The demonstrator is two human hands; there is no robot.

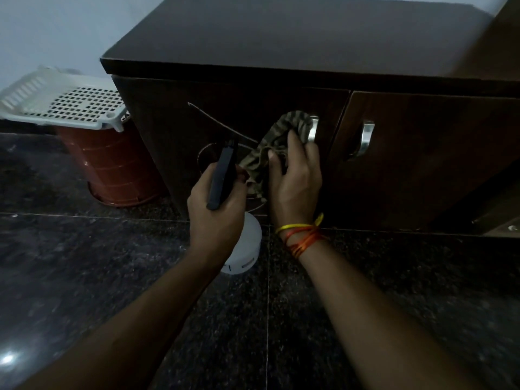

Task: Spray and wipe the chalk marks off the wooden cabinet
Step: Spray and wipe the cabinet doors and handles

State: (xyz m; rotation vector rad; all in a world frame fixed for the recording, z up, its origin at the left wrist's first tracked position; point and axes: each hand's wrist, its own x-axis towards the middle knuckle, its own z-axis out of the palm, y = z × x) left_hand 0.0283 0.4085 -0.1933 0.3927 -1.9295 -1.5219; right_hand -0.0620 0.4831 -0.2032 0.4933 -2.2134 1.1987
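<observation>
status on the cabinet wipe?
Left hand grips spray bottle. Right hand holds cloth on cabinet door. Chalk marks remain. Nothing blocking.

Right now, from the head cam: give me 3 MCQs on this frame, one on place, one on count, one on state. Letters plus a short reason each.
1. Where is the basket with the white perforated lid?
A. On top of the cabinet
B. On the floor left of the cabinet
C. Inside an open door

2. How many metal handles show on the cabinet doors?
A. One
B. Two
C. Four

3. What is the right hand doing?
A. Hanging free
B. Pulling a handle
C. Gripping a striped cloth against the door

Key:
1 B: the basket stands beside the cabinet.
2 B: one handle by the cloth, another handle further right.
3 C: the right hand holds the cloth; the left hand grips the spray bottle.
</observation>
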